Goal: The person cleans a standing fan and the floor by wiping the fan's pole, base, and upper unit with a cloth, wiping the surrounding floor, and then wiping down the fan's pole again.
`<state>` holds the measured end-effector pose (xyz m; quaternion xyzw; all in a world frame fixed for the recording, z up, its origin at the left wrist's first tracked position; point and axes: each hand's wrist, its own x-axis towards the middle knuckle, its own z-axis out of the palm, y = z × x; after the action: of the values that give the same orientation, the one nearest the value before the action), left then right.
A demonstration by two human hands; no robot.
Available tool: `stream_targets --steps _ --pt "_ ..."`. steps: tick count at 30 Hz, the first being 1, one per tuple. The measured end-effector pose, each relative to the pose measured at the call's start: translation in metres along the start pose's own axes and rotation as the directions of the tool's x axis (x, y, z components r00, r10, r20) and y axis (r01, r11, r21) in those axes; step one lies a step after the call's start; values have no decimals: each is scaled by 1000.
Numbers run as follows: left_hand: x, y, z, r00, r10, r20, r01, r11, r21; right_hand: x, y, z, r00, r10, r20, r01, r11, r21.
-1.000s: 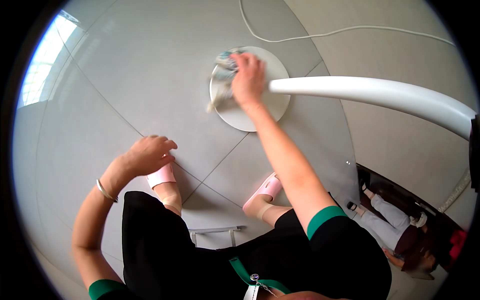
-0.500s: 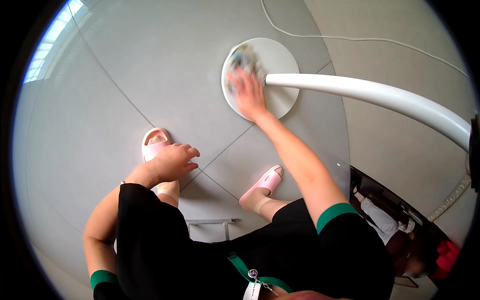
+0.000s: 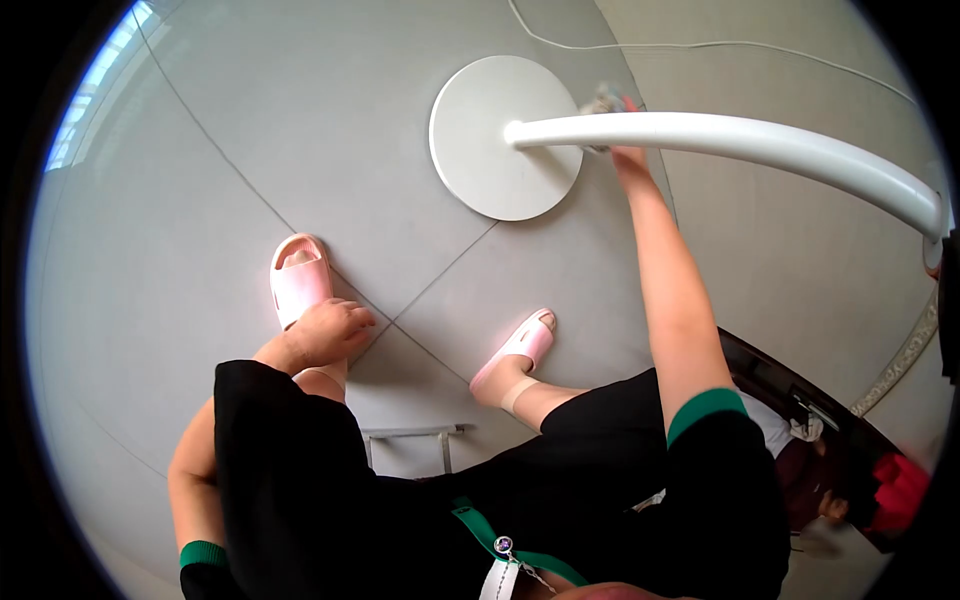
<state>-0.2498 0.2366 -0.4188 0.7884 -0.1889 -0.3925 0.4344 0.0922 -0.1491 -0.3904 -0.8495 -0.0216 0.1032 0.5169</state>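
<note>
My right hand [image 3: 630,158] is partly hidden behind the white curved pole [image 3: 700,130]. It grips a crumpled, mottled cloth [image 3: 604,103], blurred by motion, just off the right edge of the round white base [image 3: 480,150]. The pole rises from the middle of this base and runs to the right. My left hand [image 3: 335,330] hangs in front of my knee, above a pink slipper [image 3: 300,285]. Its fingers are loosely bent with nothing in them.
Grey floor tiles [image 3: 200,250] lie under my feet, the other pink slipper [image 3: 520,350] among them. A thin white cable [image 3: 680,46] crosses the floor at the top. A metal frame [image 3: 410,432] shows below me, and a dark-edged reflective panel [image 3: 800,410] stands at lower right.
My right hand has moved right with the cloth, from on top of the round base to beyond its right edge, behind the pole. My left hand has shifted slightly, its fingers closer together.
</note>
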Motion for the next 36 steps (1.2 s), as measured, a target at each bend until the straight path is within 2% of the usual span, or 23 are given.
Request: stream_targets --steps 1,2,3,5,7,9,10,12,13,15,16,17,19,23,27,29,31,33,34,35,36 --pt "-3 -4 7 1000 -2 0 2 1000 -2 4 27 13 1000 2 2 -2 1000 1" --pt "-4 -9 14 996 66 -53 -62 995 80 7 73 26 998 -65 3 61 916 -396" --pt "-7 -13 20 986 135 -101 -118 980 163 6 99 44 991 -128 33 111 678 -727" --pt "-8 -14 24 978 144 -149 -119 979 168 -53 71 86 973 -154 -172 39 843 -537" --pt "-6 -15 26 957 168 -235 -135 979 153 -95 75 120 908 -187 -374 -50 839 -541" --pt "-5 -15 26 962 161 -220 -125 978 169 -138 63 143 916 -103 -387 -129 838 -529" --pt "-5 -15 26 965 168 -204 -130 973 188 -153 52 153 944 -85 -319 -124 804 -582" --pt "-4 -17 27 969 162 -189 -123 972 201 -164 35 170 976 -152 -157 44 840 -540" --pt "-4 -17 27 974 156 -167 -119 969 215 -158 25 172 976 -152 -155 45 840 -541" --pt "-4 -17 26 974 144 -175 -107 973 206 -135 3 184 961 -277 15 247 831 -498" --pt "-5 -17 27 974 137 -181 -101 976 195 -118 -11 186 937 -331 108 333 759 -559" --pt "-6 -17 28 974 136 -183 -100 976 194 -104 -29 192 937 -305 171 340 681 -648" --pt "-4 -17 28 960 163 -226 -124 977 176 -74 -29 212 890 -408 203 412 531 -741" --pt "-1 -17 30 971 130 -201 -89 976 200 -59 -20 226 911 -316 264 403 558 -725" --pt "-2 -17 28 968 140 -208 -103 978 180 -111 -1 192 779 -310 545 625 455 -634" --pt "0 -15 27 959 146 -245 -111 982 150 -134 13 151 741 -329 585 667 460 -586" --pt "0 -11 23 966 122 -227 -89 984 153 -144 34 105 772 -275 573 621 514 -591" --pt "1 -12 27 965 121 -234 -87 985 150 -142 45 58 842 -168 513 518 522 -678" --pt "1 -12 27 969 109 -220 -75 985 158 -136 58 31 894 -77 441 412 526 -744" --pt "1 -13 27 973 97 -208 -62 984 169 -131 71 4 959 -55 277 252 610 -752" --pt "0 -13 26 970 109 -218 -71 981 179 -118 72 -17 995 100 20 -56 703 -709"
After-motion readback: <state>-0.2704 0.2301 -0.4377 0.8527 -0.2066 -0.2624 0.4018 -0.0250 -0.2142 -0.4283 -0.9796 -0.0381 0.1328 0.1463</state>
